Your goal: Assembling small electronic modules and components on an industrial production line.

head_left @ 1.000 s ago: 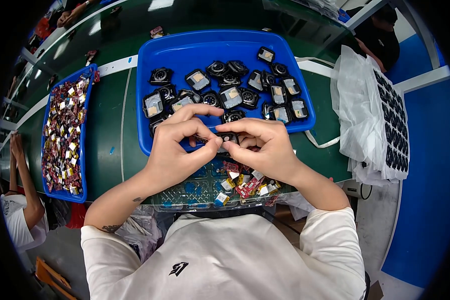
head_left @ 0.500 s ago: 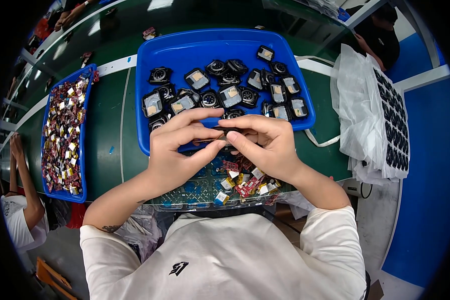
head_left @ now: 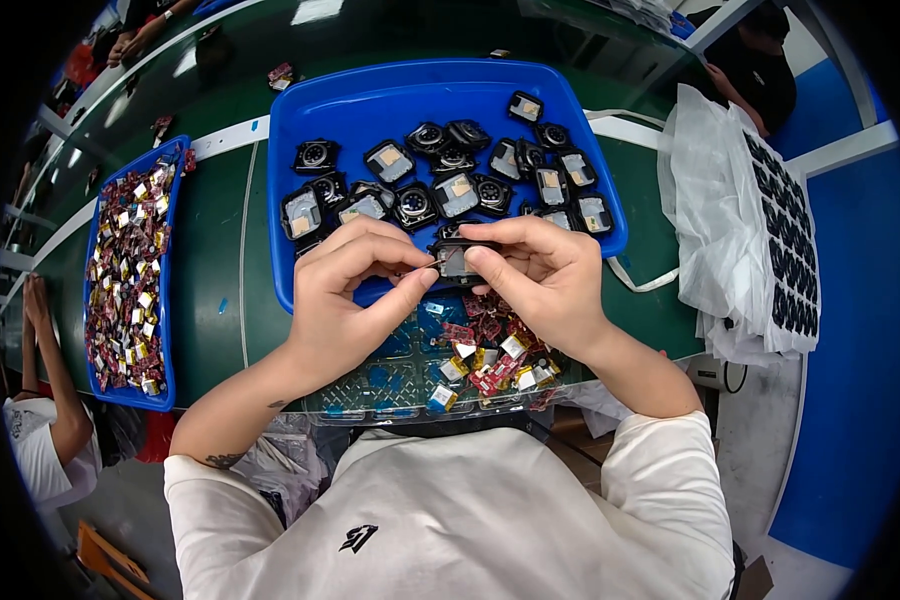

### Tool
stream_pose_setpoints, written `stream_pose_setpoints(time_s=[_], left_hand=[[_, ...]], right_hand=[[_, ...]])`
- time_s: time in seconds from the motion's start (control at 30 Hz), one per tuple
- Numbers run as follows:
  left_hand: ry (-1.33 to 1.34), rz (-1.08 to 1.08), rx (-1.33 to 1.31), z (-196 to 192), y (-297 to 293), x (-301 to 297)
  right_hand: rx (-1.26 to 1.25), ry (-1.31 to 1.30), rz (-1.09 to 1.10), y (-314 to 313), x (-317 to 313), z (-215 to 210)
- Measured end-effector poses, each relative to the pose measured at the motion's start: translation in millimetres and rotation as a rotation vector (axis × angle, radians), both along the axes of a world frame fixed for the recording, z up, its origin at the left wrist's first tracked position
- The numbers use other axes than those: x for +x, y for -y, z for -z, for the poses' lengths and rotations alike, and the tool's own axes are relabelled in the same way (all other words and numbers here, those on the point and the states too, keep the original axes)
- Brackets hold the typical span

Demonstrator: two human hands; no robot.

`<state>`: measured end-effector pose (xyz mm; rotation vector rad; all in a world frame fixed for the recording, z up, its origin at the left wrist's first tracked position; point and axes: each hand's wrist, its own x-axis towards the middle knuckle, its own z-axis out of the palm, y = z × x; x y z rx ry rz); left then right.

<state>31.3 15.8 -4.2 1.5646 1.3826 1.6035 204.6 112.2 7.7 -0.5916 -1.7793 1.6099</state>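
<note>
Both hands meet over the near edge of a large blue tray [head_left: 370, 110] on the green table. My left hand [head_left: 345, 295] and my right hand [head_left: 540, 275] pinch one small black square part [head_left: 457, 258] between their fingertips. A thin red wire shows at the part's left side. The tray holds several similar black square parts [head_left: 440, 185], some with pale faces up. Just below my hands lies a clear plastic tray [head_left: 370, 385] with small red and yellow pieces [head_left: 495, 360] piled in its right half.
A second blue tray [head_left: 105, 385] at the left is full of small red and yellow pieces. White bags and a sheet of black parts [head_left: 780, 250] lie at the right. Another person's arm [head_left: 50, 370] shows at the far left, others at the back.
My hands have shifted slightly, with the fingertips turning the black part between them. Everything else stays in place.
</note>
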Motion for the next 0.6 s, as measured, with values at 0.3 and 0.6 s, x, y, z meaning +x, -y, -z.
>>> stream_pose_setpoints(time_s=[0.3,0.6], left_hand=[[-0.037,-0.018,0.034,1.5,0.6,-0.2],[-0.115,0.048,0.008,-0.1,2.4,-2.8]], right_hand=[[-0.161,-0.037,-0.036,-4.5,-1.0,-5.9],[0.449,-0.02,0.101,-1.1,-1.7,7.0]])
